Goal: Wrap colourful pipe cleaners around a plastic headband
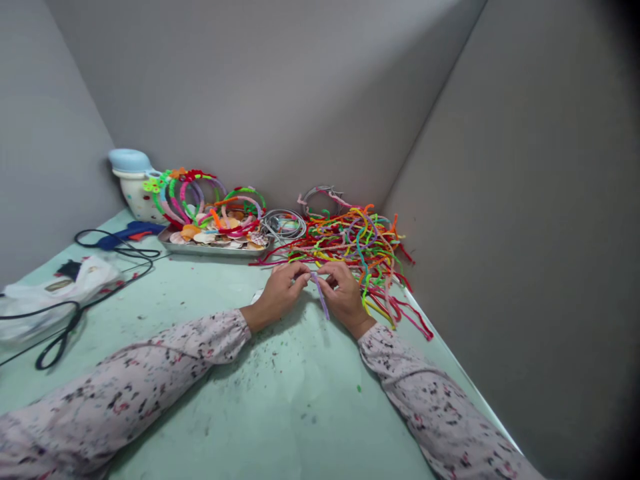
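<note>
At the far left, a white plastic bag [95, 275] lies on the green counter [300, 407], with a black cord [77, 313] looping over and around it. Behind the bag lies a dark blue cloth [117, 238], and beyond that, near the wall, stands a white jar [135, 190] with a light blue lid [131, 160]. Next comes a shallow metal tray [215, 251] full of shells [205, 237]; several fuzzy, colourful hoops [193, 175] stand and lean over it. Just right of the tray is a coil of grey wire [284, 225].

Nearer the front, the left hand [277, 293] has thumb and fingers pinched together on the top end of a purple pipe cleaner [321, 300]. The strip hangs slanting between the hands, its lower end free above the counter. The right hand [344, 300] pinches it near the same end, fingertips close to the left's. Behind and right of this hand spreads a tangled pile of pipe cleaners [350, 233], mostly red, orange, yellow, green and pink.
</note>
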`<state>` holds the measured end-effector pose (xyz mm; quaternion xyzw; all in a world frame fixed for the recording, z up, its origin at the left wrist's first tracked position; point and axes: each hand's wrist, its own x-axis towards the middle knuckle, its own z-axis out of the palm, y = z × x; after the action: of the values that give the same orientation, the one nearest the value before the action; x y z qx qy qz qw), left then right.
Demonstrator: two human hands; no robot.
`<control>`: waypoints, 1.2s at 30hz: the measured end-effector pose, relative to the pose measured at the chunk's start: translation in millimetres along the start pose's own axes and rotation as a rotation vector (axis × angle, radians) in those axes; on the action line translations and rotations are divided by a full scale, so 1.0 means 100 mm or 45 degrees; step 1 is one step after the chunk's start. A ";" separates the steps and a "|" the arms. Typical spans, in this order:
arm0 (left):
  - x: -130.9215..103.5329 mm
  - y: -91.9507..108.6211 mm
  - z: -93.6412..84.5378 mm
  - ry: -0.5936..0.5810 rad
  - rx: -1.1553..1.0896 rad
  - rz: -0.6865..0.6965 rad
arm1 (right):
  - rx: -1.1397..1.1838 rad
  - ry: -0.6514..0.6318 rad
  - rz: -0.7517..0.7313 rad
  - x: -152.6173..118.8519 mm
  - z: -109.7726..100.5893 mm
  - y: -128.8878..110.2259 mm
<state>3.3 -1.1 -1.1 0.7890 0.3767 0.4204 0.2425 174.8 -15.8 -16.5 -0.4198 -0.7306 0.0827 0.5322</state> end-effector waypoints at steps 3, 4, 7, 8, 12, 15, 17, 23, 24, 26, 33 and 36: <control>0.00 0.00 0.00 0.002 0.051 0.018 | 0.026 -0.001 0.025 0.00 0.00 -0.01; 0.00 0.01 0.00 0.002 0.059 0.023 | 0.038 -0.005 0.035 0.01 0.00 -0.02; 0.00 0.01 0.00 -0.003 0.078 0.023 | 0.059 -0.015 0.062 0.01 -0.01 -0.04; 0.00 0.01 0.00 -0.004 0.085 0.022 | 0.057 -0.020 0.073 0.01 -0.01 -0.05; 0.00 0.01 0.00 0.004 0.113 0.041 | 0.053 -0.028 0.114 0.00 -0.02 -0.05; -0.01 -0.01 0.00 0.005 0.149 0.063 | 0.122 -0.046 0.191 -0.02 0.01 -0.01; -0.01 -0.02 0.00 0.008 0.185 0.076 | 0.223 -0.082 0.294 -0.03 0.04 0.03; -0.01 -0.03 0.00 0.017 0.263 0.128 | 0.425 -0.123 0.477 -0.05 0.07 0.05; -0.01 -0.03 0.00 0.020 0.270 0.125 | 0.430 -0.122 0.488 -0.04 0.07 0.05; -0.01 -0.02 0.00 0.026 0.284 0.112 | 0.451 -0.124 0.495 -0.03 0.06 0.03; -0.01 -0.02 0.00 0.010 0.310 0.090 | 0.437 -0.180 0.547 -0.01 0.05 0.01; -0.02 -0.02 0.00 -0.010 0.333 0.106 | 0.415 -0.236 0.564 0.00 0.03 0.00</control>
<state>2.4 -1.4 -3.0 0.8304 0.3943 0.3744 0.1214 172.5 -15.1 -18.0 -0.4689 -0.6435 0.3512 0.4926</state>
